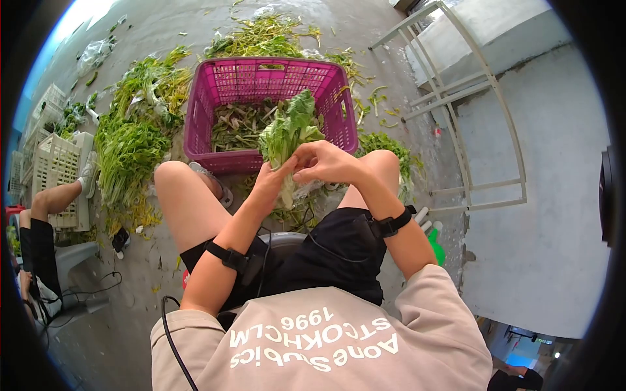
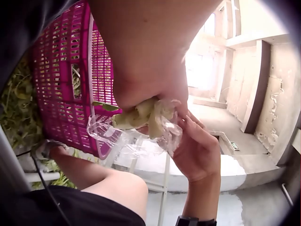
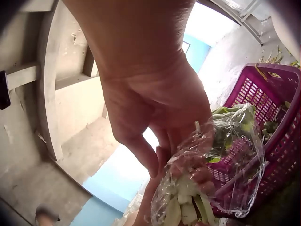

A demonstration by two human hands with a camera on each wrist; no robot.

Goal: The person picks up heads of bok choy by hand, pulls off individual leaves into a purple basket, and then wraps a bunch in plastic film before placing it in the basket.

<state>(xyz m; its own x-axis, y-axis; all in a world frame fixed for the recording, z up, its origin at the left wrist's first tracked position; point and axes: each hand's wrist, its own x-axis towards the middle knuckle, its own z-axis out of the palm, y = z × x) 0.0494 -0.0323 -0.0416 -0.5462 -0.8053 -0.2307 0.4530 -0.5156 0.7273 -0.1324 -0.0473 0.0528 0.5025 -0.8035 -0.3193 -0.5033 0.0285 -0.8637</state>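
Observation:
A head of leafy green vegetable (image 1: 290, 127) with a pale stalk end is held upright in front of the knees, leaves toward the crate. My left hand (image 1: 268, 182) grips it round its lower part. Clear plastic film (image 2: 167, 129) hangs loosely about the stalk end and spreads out beside the leaves in the right wrist view. From the other side my right hand (image 1: 326, 161) reaches over, its thumb and fingers bent and pinching the film near the stalks. Part of the right fingertips is hidden behind the film and the vegetable.
A magenta plastic crate (image 1: 238, 156) with loose leaves inside stands just ahead. Heaps of greens (image 1: 134, 133) lie left of it, and more trimmings (image 1: 261, 39) behind. A metal frame (image 1: 486, 85) leans at the right. Another person's leg (image 1: 62, 195) shows at far left, by cream crates (image 1: 55, 159).

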